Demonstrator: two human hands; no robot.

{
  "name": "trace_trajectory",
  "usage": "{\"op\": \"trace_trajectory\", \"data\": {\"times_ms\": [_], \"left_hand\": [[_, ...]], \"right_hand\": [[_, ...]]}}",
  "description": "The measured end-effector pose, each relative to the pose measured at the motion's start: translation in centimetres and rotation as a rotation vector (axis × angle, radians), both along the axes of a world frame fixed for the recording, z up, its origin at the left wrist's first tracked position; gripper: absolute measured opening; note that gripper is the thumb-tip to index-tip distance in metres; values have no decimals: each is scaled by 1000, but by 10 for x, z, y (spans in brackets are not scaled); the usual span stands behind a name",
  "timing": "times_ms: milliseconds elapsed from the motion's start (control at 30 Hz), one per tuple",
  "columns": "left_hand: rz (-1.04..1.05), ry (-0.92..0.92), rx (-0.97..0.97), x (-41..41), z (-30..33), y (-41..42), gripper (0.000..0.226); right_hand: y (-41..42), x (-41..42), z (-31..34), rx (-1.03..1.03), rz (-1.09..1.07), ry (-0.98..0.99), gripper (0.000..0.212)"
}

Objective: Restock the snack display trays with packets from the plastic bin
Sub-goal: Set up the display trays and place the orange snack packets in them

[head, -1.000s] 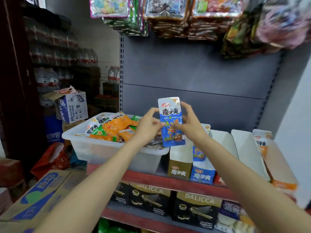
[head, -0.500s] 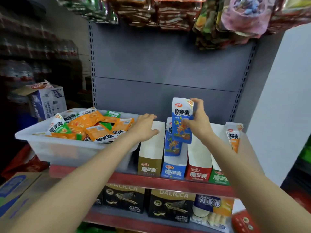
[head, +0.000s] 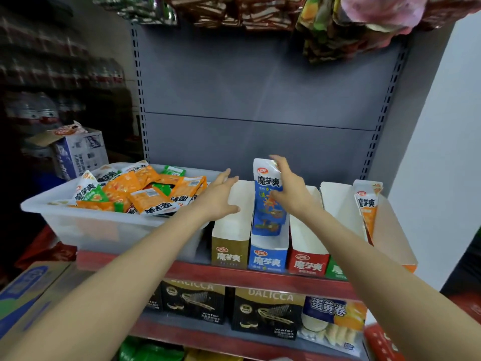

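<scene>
On the red-edged shelf (head: pixel 182 272) a row of cardboard display trays stands side by side toward the right end, and a clear plastic bin (head: pixel 86 227) takes up the left end. The bin is heaped with orange and green snack packets (head: pixel 145 191), lying loose and at all angles.

The right hand (head: pixel 289 188) holds a blue packet (head: pixel 268 199) upright in the blue tray (head: pixel 268 256), thumb on the packet's face and fingers curled over its top right corner. The packet's lower end is down inside the tray, where it seems to overlap another blue packet, though the two blur together there.

The left hand (head: pixel 218 196) rests with straight, slightly spread fingers across the top of the gold-brown tray (head: pixel 229 248) (the one just beside the bin), gripping nothing, its heel over the bin's right rim.

To the right of the blue tray stands a red tray (head: pixel 308 261), then a green tray (head: pixel 335 269), of which only a sliver of the front shows. At the far right end, an orange tray (head: pixel 390 238) has one orange-and-white packet (head: pixel 368 204) leaning upright at its back.

On the shelf below stand black wafer boxes (head: pixel 265 311) and a blue and orange egg-roll pack (head: pixel 333 319). Bagged sweets (head: pixel 351 29) hang along the top of the grey back panel (head: pixel 260 100).
</scene>
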State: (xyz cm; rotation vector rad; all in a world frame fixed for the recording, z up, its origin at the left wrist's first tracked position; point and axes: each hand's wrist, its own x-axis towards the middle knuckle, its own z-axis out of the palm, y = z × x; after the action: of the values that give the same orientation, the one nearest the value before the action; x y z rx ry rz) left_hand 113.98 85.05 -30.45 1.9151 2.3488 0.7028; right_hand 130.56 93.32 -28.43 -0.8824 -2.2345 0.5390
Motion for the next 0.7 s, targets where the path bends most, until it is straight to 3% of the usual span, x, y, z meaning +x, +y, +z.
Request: {"op": "trace_trajectory", "data": {"times_ms": [233,300,433,633,700], "left_hand": [[35,64,6,-1,2,3,79],[44,65,5,0,2,3,78],[61,23,39,1,-2,4,73],[67,27,75,0,-4,4,71],[68,51,72,0,-4,4,70]], "right_hand": [[9,-8,-11,245,-150,-269,33],[13,-8,-9,265,-179,-291,31],[23,-8,-4,182,-102,-227,39],[29,3,2,-90,18,23,27],[34,2,0,-65,-6,6,28]]}}
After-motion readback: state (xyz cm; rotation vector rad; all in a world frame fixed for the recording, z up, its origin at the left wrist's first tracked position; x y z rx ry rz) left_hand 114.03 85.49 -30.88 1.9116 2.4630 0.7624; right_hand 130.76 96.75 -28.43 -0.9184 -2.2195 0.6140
